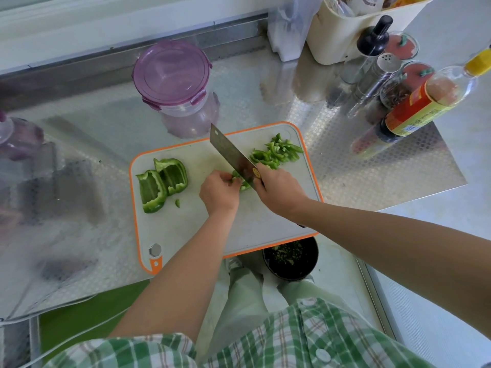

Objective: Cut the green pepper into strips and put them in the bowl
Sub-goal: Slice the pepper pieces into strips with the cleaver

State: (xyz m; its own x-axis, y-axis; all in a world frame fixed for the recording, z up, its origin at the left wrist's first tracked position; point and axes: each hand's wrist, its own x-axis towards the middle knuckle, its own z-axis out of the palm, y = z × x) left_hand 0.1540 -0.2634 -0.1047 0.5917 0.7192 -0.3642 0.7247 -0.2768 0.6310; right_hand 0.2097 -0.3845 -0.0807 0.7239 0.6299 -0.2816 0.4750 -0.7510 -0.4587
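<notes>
Left hand: I see my left hand point(219, 193) near the middle of the board, its fingers curled down onto a pepper piece point(240, 181), which it holds against the board.
Right hand: my right hand point(279, 192) is wrapped around the handle of the cleaver point(231, 152); the fist hides most of the handle.
Cleaver: the blade slants away to the far left, and its near end sits on the pepper piece, just right of my left fingertips.
Strips: cut strips point(277, 152) lie piled at the board's far right corner, right of the blade.
Uncut pepper: two large pieces point(162, 181) lie side by side on the left of the board, hollow sides up, with one small scrap point(177, 203) just near of them.
Cutting board: white with an orange rim point(186, 229), on the metal counter.
Bowl: the dark bowl point(292, 276) sits at the board's near right edge, partly tucked under it, with green bits inside.
Surroundings: a purple-lidded container point(172, 73) stands beyond the board, and bottles point(425, 102) stand at the far right.
</notes>
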